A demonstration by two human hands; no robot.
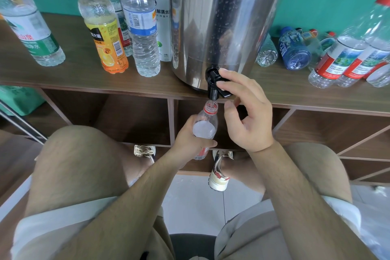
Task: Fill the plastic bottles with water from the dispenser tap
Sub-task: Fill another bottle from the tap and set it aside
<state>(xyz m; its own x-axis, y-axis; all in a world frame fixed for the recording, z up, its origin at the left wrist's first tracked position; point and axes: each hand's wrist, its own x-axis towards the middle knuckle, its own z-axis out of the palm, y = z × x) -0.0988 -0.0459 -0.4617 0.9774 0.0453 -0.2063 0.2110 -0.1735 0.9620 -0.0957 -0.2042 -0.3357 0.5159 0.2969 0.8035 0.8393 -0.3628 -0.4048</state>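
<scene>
Left hand: my left hand (190, 141) is wrapped snug round the middle of the small clear plastic bottle with the red neck ring (205, 127).
Bottle: upright, mouth right under the spout, just below my right fingertips. Looks partly full to me.
Handling: thin squashy walls, heavier as it fills, probably slick. I'd hold the labelled waist and not squeeze.
Right hand: my right hand (249, 118), beside the bottle, pinches the black plastic tap (215, 84) with its first fingers, the others loosely curled.
Dispenser: tall shiny steel dispenser (221, 17), just past both hands.
Spares: clear empty bottles (337, 59) beyond my right hand.
</scene>
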